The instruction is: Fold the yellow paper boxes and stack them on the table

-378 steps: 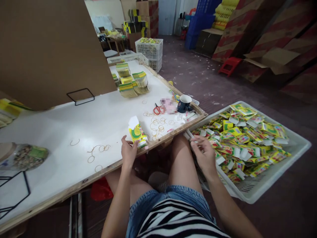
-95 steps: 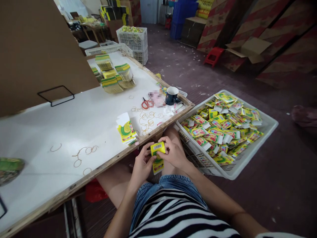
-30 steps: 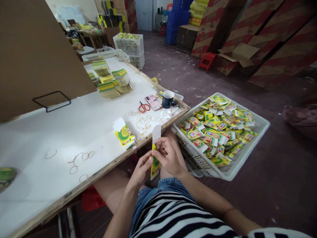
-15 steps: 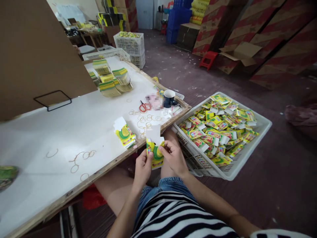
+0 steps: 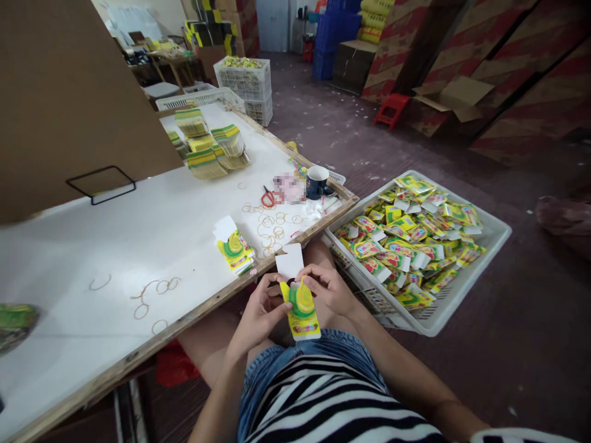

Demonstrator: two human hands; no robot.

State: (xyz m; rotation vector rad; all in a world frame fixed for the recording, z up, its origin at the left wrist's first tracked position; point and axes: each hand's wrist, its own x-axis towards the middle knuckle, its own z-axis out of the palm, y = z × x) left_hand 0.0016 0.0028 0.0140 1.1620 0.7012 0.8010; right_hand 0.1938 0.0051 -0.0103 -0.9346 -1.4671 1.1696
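Over lap [image 5: 337, 346]: hands [image 5: 262, 312] [image 5: 331, 290] hold yellow-green carton [image 5: 302, 311] (white flap [image 5: 290, 261] up).

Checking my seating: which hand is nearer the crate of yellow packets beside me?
Right. Your right hand is left of the crate, holding the carton by its upper right; your left hand is farther left, on the carton's left edge.

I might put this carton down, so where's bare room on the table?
The widest bare patch of table is between the brown board and the carton pile; another lies between the green item and the wooden front edge. Crowded: the right corner, with bands, scissors and mug; the far end, with its bundles; and the heaped crate.
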